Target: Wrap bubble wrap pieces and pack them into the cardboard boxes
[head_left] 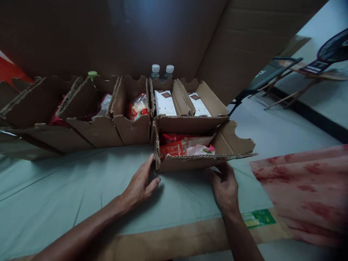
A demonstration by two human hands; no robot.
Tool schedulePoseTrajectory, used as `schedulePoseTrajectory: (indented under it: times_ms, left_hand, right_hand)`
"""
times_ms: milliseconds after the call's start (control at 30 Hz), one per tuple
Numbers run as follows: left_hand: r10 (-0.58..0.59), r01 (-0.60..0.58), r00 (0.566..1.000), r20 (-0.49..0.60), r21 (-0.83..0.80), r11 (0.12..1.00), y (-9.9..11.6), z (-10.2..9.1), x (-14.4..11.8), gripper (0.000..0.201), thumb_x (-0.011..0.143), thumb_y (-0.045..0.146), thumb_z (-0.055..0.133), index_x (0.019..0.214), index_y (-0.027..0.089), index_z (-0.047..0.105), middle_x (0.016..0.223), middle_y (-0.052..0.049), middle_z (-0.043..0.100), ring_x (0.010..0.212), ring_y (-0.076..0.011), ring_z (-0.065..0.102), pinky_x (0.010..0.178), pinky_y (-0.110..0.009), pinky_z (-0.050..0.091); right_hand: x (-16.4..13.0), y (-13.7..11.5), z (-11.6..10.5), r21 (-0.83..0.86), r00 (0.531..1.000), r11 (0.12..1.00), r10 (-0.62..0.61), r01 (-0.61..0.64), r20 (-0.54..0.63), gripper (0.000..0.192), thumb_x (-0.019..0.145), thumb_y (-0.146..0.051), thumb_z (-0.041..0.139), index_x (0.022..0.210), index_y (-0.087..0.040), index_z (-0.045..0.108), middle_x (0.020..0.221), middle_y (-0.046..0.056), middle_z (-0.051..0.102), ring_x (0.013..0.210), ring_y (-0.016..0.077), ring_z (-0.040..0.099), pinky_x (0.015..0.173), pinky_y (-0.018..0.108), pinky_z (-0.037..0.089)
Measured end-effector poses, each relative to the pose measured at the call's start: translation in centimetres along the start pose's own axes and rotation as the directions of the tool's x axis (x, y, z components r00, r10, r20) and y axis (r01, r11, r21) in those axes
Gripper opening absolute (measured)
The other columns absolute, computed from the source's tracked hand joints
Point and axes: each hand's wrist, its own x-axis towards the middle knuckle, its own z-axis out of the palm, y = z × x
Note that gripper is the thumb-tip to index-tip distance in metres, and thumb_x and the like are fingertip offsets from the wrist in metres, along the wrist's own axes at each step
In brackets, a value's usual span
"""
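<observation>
An open cardboard box [187,165] lies crosswise in front of a row of similar boxes. Red packets [174,148] and a white-and-pink packet [199,149] are inside it. My left hand [138,183] is at its left end, fingers stretched and thumb apart; the fingertips are close to the cardboard, and whether they touch cannot be made out. Under the box's right front edge, my right hand [225,188] has its fingers bent against the cardboard, with the fingertips partly hidden.
Behind stand cardboard bins [132,132] holding a snack bag [138,106], white cartons [165,103] and other packets. Two capped bottles [169,72] rise behind them, before a tall cardboard panel [108,36]. Green cloth [81,188] covers the table. Patterned pink cloth [307,192] hangs right, near a folding chair [272,74].
</observation>
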Motion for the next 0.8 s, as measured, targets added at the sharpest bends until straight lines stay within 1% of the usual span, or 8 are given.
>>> schedulePoseTrajectory:
  times_ms: [133,267,367,467,600,700,767,800]
  left_hand:
    - [0.05,-0.067,0.997,0.055,0.363,0.929,-0.3,-0.6,-3.7,0.073,0.094,0.026,0.058,0.161,0.02,0.03,0.159,-0.02,0.047,0.148,-0.039,0.043,0.119,-0.062,0.038]
    - [0.0,-0.107,0.983,0.181,0.584,0.805,1.3,-1.1,-8.0,0.06,0.095,0.03,0.061,0.153,0.02,0.047,0.164,-0.02,0.039,0.154,-0.0408,0.033,0.124,-0.064,0.026]
    - [-0.038,-0.125,0.964,0.262,0.58,0.805,3.6,-1.7,-10.7,0.065,0.098,0.042,0.058,0.156,0.019,0.041,0.167,-0.021,0.032,0.156,-0.0415,0.026,0.125,-0.062,0.022]
    - [-0.016,-0.153,0.949,0.315,0.503,0.851,5.2,-2.2,-12.9,0.068,0.101,0.051,0.049,0.159,0.017,0.037,0.167,-0.021,0.032,0.156,-0.0423,0.026,0.126,-0.063,0.02]
    - [0.045,-0.199,0.908,0.417,0.333,0.922,5.4,-4.0,-15.8,0.048,0.105,0.041,0.046,0.146,0.02,0.057,0.162,-0.015,0.045,0.155,-0.0364,0.033,0.127,-0.054,0.025]
    - [0.156,-0.157,0.859,0.488,-0.039,0.987,4.7,-7.9,-18.2,0.041,0.104,0.034,0.048,0.139,0.019,0.064,0.143,-0.01,0.066,0.14,-0.0256,0.056,0.118,-0.033,0.043]
    - [0.128,-0.042,0.903,0.41,-0.214,0.976,3.9,-12.4,-19.8,0.046,0.102,0.038,0.053,0.143,0.018,0.06,0.131,-0.009,0.073,0.121,-0.0217,0.07,0.101,-0.027,0.055]
    - [0.019,0.04,0.95,0.312,-0.181,0.983,3.3,-15.0,-20.4,0.047,0.101,0.039,0.055,0.144,0.022,0.059,0.128,-0.007,0.075,0.114,-0.0212,0.073,0.097,-0.028,0.057]
  right_hand:
    - [-3.0,0.9,-0.6,-0.208,1.0,0.978,-0.021,0.025,0.023,0.064,0.09,-0.051,0.062,0.145,-0.019,0.051,0.138,0.018,0.064,0.122,0.0321,0.064,0.098,0.051,0.053]
    - [-7.2,0.1,0.7,-0.431,0.927,0.827,-0.268,0.361,0.261,0.051,0.096,-0.047,0.053,0.139,-0.018,0.057,0.136,0.019,0.065,0.124,0.036,0.062,0.1,0.055,0.049]
    - [-8.7,-2.3,3.3,-0.346,0.77,0.712,-0.43,0.61,0.472,0.042,0.101,-0.038,0.05,0.138,-0.02,0.057,0.137,0.016,0.066,0.121,0.0324,0.064,0.096,0.05,0.05]
    - [-9.0,-4.8,7.6,-0.168,0.608,0.646,-0.551,0.744,0.572,0.041,0.101,-0.034,0.05,0.138,-0.021,0.057,0.142,0.016,0.063,0.124,0.0314,0.063,0.095,0.047,0.052]
    - [-11.4,-7.2,13.3,-0.052,0.437,0.518,-0.661,0.854,0.61,0.037,0.099,-0.028,0.049,0.132,-0.019,0.063,0.138,0.017,0.067,0.12,0.0339,0.067,0.089,0.049,0.056]
    - [-14.9,-8.2,15.1,0.216,0.214,0.445,-0.732,0.869,0.647,0.038,0.095,-0.019,0.052,0.129,-0.025,0.068,0.137,0.011,0.069,0.123,0.0315,0.068,0.095,0.047,0.058]
    - [-16.8,-8.7,15.1,0.507,0.013,0.451,-0.757,0.734,0.653,0.037,0.094,-0.021,0.057,0.126,-0.033,0.07,0.129,0.003,0.075,0.118,0.027,0.072,0.096,0.041,0.06]
    - [-17.4,-9.1,14.9,0.607,-0.052,0.497,-0.746,0.62,0.664,0.034,0.094,-0.023,0.059,0.123,-0.036,0.072,0.121,0.0,0.078,0.111,0.0244,0.075,0.094,0.037,0.062]
